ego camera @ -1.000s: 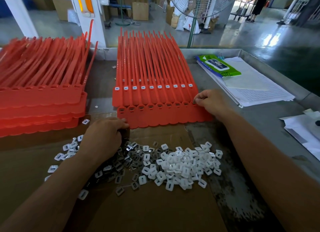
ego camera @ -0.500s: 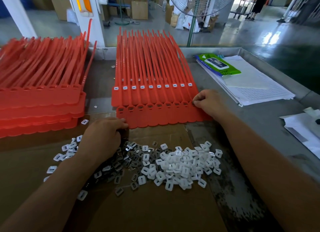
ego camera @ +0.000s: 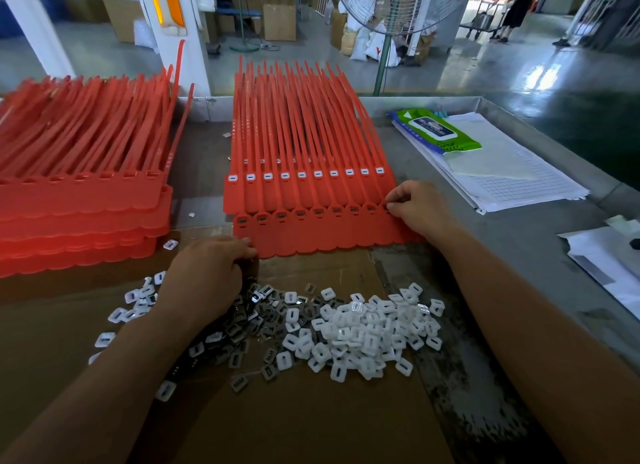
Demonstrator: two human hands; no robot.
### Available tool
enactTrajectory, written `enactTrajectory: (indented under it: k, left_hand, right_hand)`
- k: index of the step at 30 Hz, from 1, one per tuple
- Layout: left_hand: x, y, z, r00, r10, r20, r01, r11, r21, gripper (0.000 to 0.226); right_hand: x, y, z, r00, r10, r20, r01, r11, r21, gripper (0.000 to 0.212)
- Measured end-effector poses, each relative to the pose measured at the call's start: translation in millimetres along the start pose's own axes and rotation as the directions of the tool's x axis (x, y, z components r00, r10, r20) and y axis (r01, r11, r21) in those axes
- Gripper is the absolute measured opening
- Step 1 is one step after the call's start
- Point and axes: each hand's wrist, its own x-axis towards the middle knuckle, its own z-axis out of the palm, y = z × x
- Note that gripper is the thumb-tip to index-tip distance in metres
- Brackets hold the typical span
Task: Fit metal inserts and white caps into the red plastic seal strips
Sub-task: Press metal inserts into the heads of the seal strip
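Left hand [ego camera: 207, 276] curled among metal inserts [ego camera: 242, 325], grasp unclear; right hand [ego camera: 415, 211] pinching end of front strip [ego camera: 311, 231]. Back strip [ego camera: 301, 193] capped; front seemingly insert-filled, white caps [ego camera: 363, 335] pending.

Nothing is legible: the label on the green wipes pack [ego camera: 437, 131] and print on the red seal strips [ego camera: 304, 134] are blurred.

A green plastic packet of wet wipes [ego camera: 438, 131] lies on a stack of white gridded paper sheets [ego camera: 512, 179] at the far right of the grey metal table [ego camera: 519, 245]. A flat brown cardboard sheet [ego camera: 311, 415] covers the table's near side. Beyond stand a wire-caged pedestal fan [ego camera: 398, 10] and brown cardboard boxes [ego camera: 280, 17].
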Motion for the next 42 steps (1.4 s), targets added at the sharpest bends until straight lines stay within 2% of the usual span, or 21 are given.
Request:
enactTrajectory:
  k: [8,12,15,17,22,33,42]
  left_hand:
    - [0.2,-0.6,0.7,1.0,-0.001,-0.009,0.001,1.0,0.011,0.042]
    - [1.0,0.4,0.2,1.0,-0.006,-0.005,0.006,1.0,0.003,0.042]
    - [0.9,0.6,-0.1,1.0,-0.009,-0.001,0.009,1.0,0.006,0.043]
    - [1.1,0.6,-0.4,1.0,-0.011,0.002,0.011,1.0,0.007,0.043]
    - [2.1,0.5,-0.4,1.0,-0.002,0.004,0.002,1.0,0.019,0.042]
    - [1.5,-0.5,0.2,1.0,0.009,-0.009,-0.009,1.0,0.012,0.041]
    - [2.4,-1.4,1.7,1.0,0.018,-0.023,-0.018,1.0,0.023,0.04]
  right_hand:
    - [-21.2,-25.7,-10.0,0.992,-0.125,-0.012,0.125,0.991,-0.044,0.005]
    - [-40.6,-48.1,-9.9,0.956,-0.245,0.161,0.246,0.969,0.017,0.013]
    - [-56.7,-63.6,-5.6,0.889,-0.312,0.336,0.32,0.947,0.033,0.005]
    - [-65.7,-71.1,-0.7,0.83,-0.357,0.428,0.38,0.924,0.034,0.007]
    - [-80.3,-81.0,10.8,0.74,-0.389,0.548,0.461,0.887,0.006,0.013]
    - [-85.2,-88.5,21.0,0.739,-0.349,0.576,0.49,0.866,-0.104,0.009]
    - [-87.0,-82.2,20.6,0.736,-0.336,0.588,0.461,0.885,-0.071,0.009]
